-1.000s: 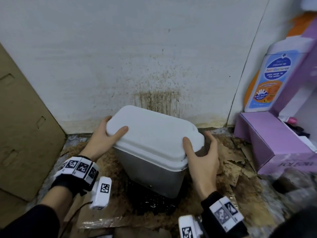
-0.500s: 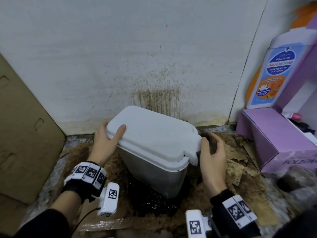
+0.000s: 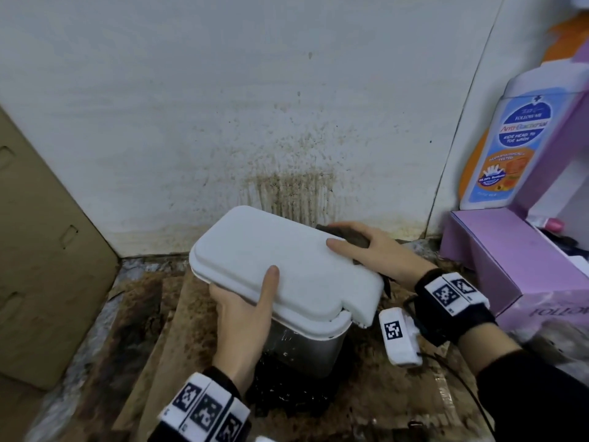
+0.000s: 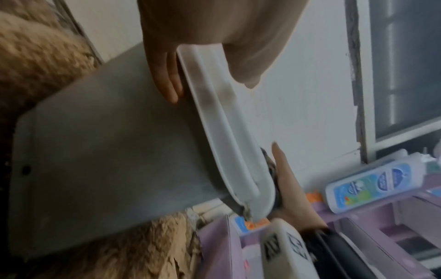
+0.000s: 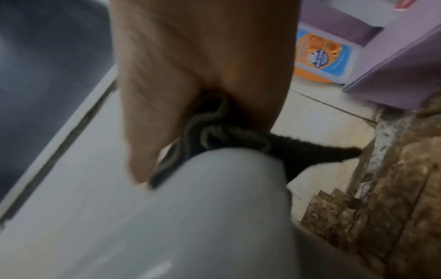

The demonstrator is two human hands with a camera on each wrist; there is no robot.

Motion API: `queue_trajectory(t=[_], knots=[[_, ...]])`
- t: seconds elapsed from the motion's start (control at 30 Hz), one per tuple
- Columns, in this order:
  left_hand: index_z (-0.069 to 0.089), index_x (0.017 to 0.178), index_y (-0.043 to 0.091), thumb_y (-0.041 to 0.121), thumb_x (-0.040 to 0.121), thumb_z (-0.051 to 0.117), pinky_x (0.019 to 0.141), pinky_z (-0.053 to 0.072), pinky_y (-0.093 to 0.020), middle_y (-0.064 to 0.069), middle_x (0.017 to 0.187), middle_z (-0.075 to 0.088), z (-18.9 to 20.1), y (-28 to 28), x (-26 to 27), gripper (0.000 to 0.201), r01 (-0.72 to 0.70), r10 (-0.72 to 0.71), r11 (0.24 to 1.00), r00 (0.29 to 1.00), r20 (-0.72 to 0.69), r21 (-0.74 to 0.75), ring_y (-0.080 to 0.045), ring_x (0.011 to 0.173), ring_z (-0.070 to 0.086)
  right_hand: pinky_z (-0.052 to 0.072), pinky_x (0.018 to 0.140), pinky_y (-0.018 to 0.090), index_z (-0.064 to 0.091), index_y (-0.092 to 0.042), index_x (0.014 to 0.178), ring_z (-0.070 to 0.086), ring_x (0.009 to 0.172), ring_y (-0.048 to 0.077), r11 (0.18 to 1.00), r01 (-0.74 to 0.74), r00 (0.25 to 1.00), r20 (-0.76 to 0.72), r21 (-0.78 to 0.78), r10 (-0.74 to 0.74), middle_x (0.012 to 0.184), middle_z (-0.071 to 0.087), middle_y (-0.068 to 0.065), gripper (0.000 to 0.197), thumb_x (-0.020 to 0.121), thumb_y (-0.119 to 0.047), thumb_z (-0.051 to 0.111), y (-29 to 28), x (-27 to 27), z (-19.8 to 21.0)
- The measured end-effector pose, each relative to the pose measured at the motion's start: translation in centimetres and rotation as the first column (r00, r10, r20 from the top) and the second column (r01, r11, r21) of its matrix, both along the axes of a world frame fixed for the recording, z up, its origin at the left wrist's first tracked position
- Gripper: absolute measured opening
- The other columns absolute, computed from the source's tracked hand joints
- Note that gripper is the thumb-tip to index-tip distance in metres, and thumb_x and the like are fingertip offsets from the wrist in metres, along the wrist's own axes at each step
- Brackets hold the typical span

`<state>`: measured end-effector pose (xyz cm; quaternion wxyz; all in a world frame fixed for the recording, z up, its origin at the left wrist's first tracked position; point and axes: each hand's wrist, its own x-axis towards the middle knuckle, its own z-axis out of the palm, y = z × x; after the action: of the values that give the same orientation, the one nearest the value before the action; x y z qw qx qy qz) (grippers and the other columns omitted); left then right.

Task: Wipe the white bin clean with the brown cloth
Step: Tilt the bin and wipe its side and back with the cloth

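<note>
A stained white wall [image 3: 223, 106] stands at the far side. Cardboard [image 3: 41, 256] leans at the left. A purple box [image 3: 510, 260] and a wash bottle [image 3: 506, 148] sit right.

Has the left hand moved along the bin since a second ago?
Yes. The left hand slid from the white bin's far corner, beside the wall, to its near edge.

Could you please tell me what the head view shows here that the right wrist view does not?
Only the head view shows the left hand holding the white bin by its near edge, and the stained wall. Only the right wrist view shows the brown cloth bunched in folds under the right hand. Both show the bin's lid, that cloth and the purple box.
</note>
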<state>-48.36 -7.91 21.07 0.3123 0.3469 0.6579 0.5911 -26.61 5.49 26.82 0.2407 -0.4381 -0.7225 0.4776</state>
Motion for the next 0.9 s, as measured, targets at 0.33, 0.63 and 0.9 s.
queue_trajectory(t=[0.33, 0.63, 0.9], knots=[[0.024, 0.146, 0.023, 0.038, 0.085, 0.077, 0.077, 0.048, -0.01, 0.029, 0.122, 0.05, 0.6, -0.3, 1.1, 0.082, -0.008, 0.006, 1.0, 0.999, 0.046, 0.03, 0.022, 0.096, 0.057, 0.061, 0.091, 0.037, 0.059, -0.043, 0.133, 0.07, 0.106, 0.003, 0.999, 0.008, 1.0, -0.029, -0.043, -0.009, 0.13, 0.066, -0.017, 0.059, 0.08, -0.051, 0.083, -0.8, 0.2, 0.4], [0.032, 0.153, 0.028, 0.036, 0.089, 0.071, 0.087, 0.058, -0.02, 0.013, 0.136, 0.061, 2.3, -0.4, -2.2, 0.075, 0.173, -0.174, 0.985, 0.984, 0.036, 0.029, 0.0, 0.114, 0.065, 0.059, 0.073, 0.02, 0.06, -0.036, 0.131, 0.069, 0.099, -0.003, 0.959, 0.254, 0.937, -0.216, -0.124, -0.276, 0.124, 0.067, -0.018, 0.064, 0.075, -0.047, 0.088, -6.2, -1.0, -1.0], [0.031, 0.156, 0.038, 0.051, 0.09, 0.066, 0.096, 0.057, -0.04, 0.015, 0.138, 0.062, 4.5, 1.6, -5.1, 0.075, 0.384, -0.388, 0.918, 0.921, -0.027, -0.097, -0.006, 0.115, 0.067, 0.057, 0.081, 0.027, 0.054, -0.038, 0.132, 0.064, 0.105, -0.001, 0.819, 0.549, 0.745, -0.346, -0.167, -0.57, 0.12, 0.064, -0.021, 0.068, 0.073, -0.046, 0.088, -12.1, -3.8, -2.2]])
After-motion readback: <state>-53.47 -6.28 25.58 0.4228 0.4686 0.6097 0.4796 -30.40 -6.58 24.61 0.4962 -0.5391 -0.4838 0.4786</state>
